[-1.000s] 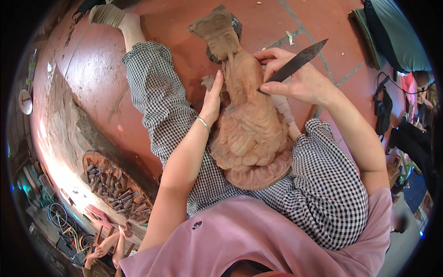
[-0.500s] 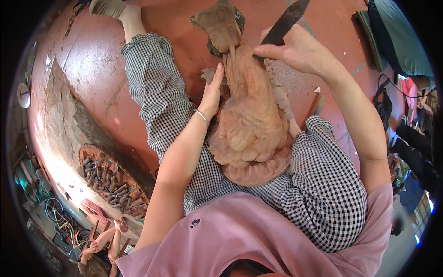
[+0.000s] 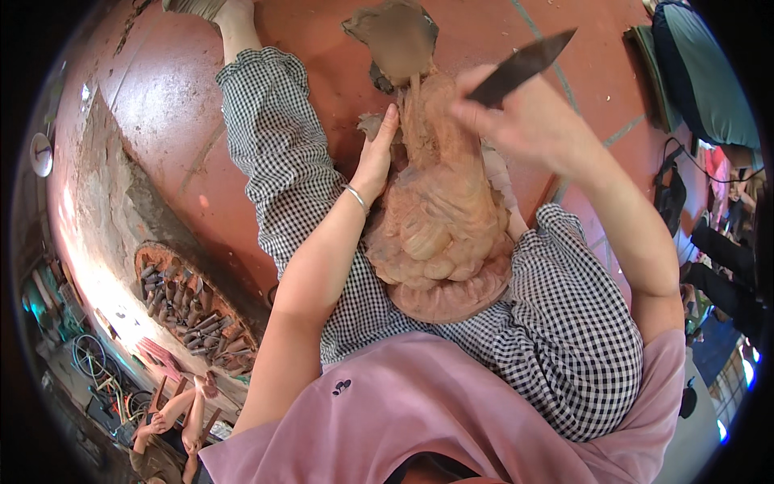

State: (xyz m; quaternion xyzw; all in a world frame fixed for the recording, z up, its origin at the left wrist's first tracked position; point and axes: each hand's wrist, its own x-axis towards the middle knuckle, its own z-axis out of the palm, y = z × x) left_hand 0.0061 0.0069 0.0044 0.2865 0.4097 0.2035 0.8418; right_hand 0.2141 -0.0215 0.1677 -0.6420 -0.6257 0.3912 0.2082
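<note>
A tall brown clay figure (image 3: 439,210) lies between my legs in checked trousers, its base toward me and its top pointing away. My left hand (image 3: 374,157) presses flat against the figure's left side, a thin bracelet on the wrist. My right hand (image 3: 532,121) is blurred and grips a dark, pointed blade (image 3: 522,66), held just above and right of the figure's upper part. The blade tip points up to the right, clear of the clay.
Red tiled floor (image 3: 193,145) lies all around. A round basket of several carving tools (image 3: 189,310) sits at the left beside a rough stone edge. A dark bag (image 3: 701,73) is at the upper right. Another person (image 3: 173,423) crouches at the lower left; more people are at the right edge.
My right hand with the blade has lifted away from the figure's side, up and to the right. My left hand stays against the clay. The view has shifted slightly.
</note>
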